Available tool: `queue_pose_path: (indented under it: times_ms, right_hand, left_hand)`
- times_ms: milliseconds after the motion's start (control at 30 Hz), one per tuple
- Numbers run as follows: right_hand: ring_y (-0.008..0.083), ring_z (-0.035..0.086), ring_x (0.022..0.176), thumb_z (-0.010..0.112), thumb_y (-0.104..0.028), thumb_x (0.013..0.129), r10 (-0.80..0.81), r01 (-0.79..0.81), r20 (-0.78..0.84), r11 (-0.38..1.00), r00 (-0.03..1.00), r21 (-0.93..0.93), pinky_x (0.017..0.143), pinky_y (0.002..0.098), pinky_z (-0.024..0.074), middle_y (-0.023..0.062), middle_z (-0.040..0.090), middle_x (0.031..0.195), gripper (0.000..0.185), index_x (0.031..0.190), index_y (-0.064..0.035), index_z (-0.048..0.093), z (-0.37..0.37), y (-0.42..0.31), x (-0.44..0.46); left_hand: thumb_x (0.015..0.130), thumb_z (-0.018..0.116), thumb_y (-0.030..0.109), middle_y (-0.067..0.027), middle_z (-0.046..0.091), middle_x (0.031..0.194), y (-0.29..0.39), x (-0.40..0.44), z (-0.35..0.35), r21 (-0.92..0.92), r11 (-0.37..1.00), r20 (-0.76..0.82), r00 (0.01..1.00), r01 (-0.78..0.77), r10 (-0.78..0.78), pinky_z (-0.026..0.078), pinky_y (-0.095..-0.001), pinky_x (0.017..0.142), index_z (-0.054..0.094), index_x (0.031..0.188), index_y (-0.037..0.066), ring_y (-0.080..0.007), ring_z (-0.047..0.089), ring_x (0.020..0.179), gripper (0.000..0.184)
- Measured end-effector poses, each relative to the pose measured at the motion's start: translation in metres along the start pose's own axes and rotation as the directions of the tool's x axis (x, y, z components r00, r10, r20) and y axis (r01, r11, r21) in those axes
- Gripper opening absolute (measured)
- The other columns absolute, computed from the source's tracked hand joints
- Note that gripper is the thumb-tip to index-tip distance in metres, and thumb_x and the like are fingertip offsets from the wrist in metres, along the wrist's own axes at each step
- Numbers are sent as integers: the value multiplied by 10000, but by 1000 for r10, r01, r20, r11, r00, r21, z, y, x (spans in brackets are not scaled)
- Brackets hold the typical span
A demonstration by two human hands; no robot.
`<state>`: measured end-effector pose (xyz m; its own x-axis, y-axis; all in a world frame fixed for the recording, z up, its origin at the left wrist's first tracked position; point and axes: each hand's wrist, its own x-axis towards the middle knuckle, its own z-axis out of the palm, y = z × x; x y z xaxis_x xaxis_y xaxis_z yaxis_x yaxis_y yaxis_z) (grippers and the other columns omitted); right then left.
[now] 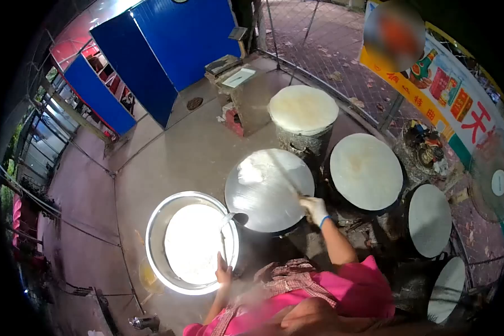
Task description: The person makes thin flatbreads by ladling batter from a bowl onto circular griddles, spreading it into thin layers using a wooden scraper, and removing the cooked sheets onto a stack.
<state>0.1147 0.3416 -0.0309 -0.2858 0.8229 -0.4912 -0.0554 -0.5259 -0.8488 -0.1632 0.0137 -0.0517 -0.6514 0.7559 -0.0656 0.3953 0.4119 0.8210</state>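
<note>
My left hand (224,273) is closed around the handle of a metal ladle (239,219). The ladle's head is at the right rim of a large metal pot (154,253), which holds white batter (191,244). In a white glove, my right hand (315,209) grips a thin stick-like tool (292,186) that reaches over a round griddle (263,210). Its far end is blurred, so I cannot tell its shape. A whitish patch of batter (256,166) lies on the griddle's upper left part.
Other round griddles, one at the back (303,109), one to the right (366,172) and one farther right (429,220), stand on stoves. Beyond them are a wire fence (297,33) and a printed banner (431,84). A brick stand (238,109) is behind, near blue panels (185,45).
</note>
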Motion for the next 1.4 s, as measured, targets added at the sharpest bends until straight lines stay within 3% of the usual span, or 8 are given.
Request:
queue_pose_path:
  times_ms: [133, 267, 600, 833, 933, 1033, 1233, 1400]
  right_hand:
    - [83, 379, 377, 642, -177, 763, 19, 14, 212, 988, 977, -152, 336, 246, 268, -6, 491, 552, 191, 903, -49, 668, 20, 2, 2]
    - [97, 390, 366, 619, -168, 773, 33, -32, 137, 999, 990, -10, 317, 244, 264, 5, 501, 546, 244, 970, -29, 655, -32, -51, 24]
    - [114, 379, 325, 650, -194, 727, 242, -188, 297, 962, 924, -200, 296, 273, 242, 25, 478, 489, 154, 720, -41, 629, -46, -56, 67]
    - [139, 382, 345, 660, -202, 735, 363, -192, 430, 900, 827, -392, 310, 284, 254, 36, 446, 493, 179, 697, -48, 577, -15, -54, 54]
    - [134, 408, 350, 650, -169, 717, 419, -210, 472, 876, 775, -433, 306, 281, 253, 52, 479, 501, 148, 748, -28, 617, -44, -71, 61]
    - [118, 406, 362, 665, -206, 699, 132, -94, 323, 987, 937, -129, 337, 268, 295, 17, 479, 508, 166, 717, -50, 613, -23, -79, 112]
    - [126, 361, 343, 654, -190, 730, 503, -236, 462, 820, 730, -521, 327, 287, 258, 24, 424, 481, 155, 694, -62, 575, -21, -77, 74]
    - [136, 410, 375, 648, -184, 746, 287, -49, 528, 906, 799, -420, 333, 280, 280, 34, 470, 506, 154, 791, -37, 642, -36, -90, 99]
  left_hand:
    - [742, 524, -56, -188, 495, 1237, 82, -17, -7, -177, 762, 82, 780, 623, -620, 419, -297, 879, 148, 1424, 126, -258, 515, 1106, 800]
    - [752, 538, -64, -129, 519, 1139, -33, -44, 13, -344, 910, -71, 959, 233, -273, 448, -246, 760, 144, 1412, 56, -183, 544, 937, 778]
    - [674, 526, -113, -93, 565, 1074, -44, -110, 26, -446, 875, -102, 960, 190, -260, 461, -246, 729, 410, 1269, 18, -163, 559, 921, 620]
    - [678, 565, -117, -94, 588, 1035, -57, -136, 38, -296, 722, -102, 731, 625, -675, 468, -265, 740, 414, 1269, 38, -158, 577, 900, 630]
    - [680, 591, -111, -90, 595, 1038, -84, -147, 45, -477, 795, -156, 854, 375, -496, 471, -269, 747, 427, 1260, 40, -155, 572, 914, 622]
    - [678, 600, -112, -96, 598, 1045, -116, -169, 44, -213, 887, -241, 857, 410, -455, 470, -278, 762, 440, 1246, 35, -158, 568, 927, 608]
    - [682, 571, -107, -92, 601, 1017, -89, -171, 44, -198, 803, -253, 762, 562, -596, 458, -270, 773, 456, 1220, 27, -158, 568, 906, 566]
    - [668, 572, -92, -95, 601, 1002, -48, -168, 38, -256, 800, -255, 760, 543, -597, 456, -271, 766, 457, 1215, 28, -166, 569, 898, 571]
